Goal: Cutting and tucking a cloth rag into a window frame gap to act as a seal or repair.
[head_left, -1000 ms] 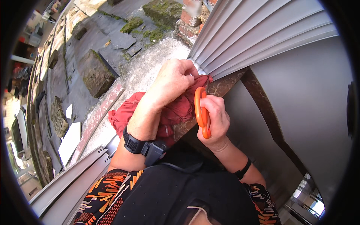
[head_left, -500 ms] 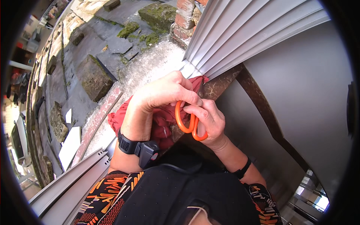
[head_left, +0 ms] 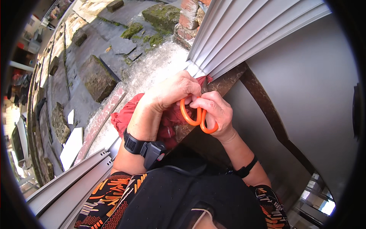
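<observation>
My right hand is closed on a pair of scissors with orange looped handles, just right of centre in the head view; the blades are mostly hidden. My left hand is bent closed right beside it, its fingertips at the top of the loops, and what it grips is hidden. A crumpled red cloth lies under and around both hands on a brown marbled sill.
Ribbed white aluminium frames rise upper right, with more track lower left. A grey panel fills the right side. Outside are mossy stones, slate pieces and a brick pillar.
A second ago my left hand was higher on the cloth and the orange loops stood upright. The hands have come together, loops now turned flatter toward me, then both rose slightly.
</observation>
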Tool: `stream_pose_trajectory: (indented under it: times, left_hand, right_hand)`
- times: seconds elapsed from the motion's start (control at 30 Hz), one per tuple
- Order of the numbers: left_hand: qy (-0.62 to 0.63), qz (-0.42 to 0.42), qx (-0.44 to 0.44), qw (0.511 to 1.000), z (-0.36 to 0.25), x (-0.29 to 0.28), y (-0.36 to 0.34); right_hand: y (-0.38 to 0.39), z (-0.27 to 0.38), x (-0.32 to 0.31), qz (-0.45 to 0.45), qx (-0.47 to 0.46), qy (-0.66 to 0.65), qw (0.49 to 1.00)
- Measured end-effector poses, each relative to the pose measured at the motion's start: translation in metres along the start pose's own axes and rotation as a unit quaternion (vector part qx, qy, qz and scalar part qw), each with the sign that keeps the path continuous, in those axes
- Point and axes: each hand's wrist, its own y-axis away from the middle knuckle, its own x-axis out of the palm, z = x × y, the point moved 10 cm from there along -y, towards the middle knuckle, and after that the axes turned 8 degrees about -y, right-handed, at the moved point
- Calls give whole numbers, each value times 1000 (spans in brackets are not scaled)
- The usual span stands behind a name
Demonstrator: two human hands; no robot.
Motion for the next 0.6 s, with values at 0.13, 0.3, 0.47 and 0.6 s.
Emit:
stream_pose_trajectory:
  times: [0.13,0.3,0.47,0.6]
  left_hand:
    - [237,102,-168,952,18,23,10]
    - [198,87,-164,963,23,17,8]
    - [163,40,-199,965,42,17,5]
    - [48,-66,-122,989,31,-14,10]
  right_hand:
    - [9,9,-6,-36,82,-79,993]
    - [7,2,8,-6,39,-6,999]
    - [9,0,20,-20,46,76,996]
    - [6,4,32,-34,61,87,994]
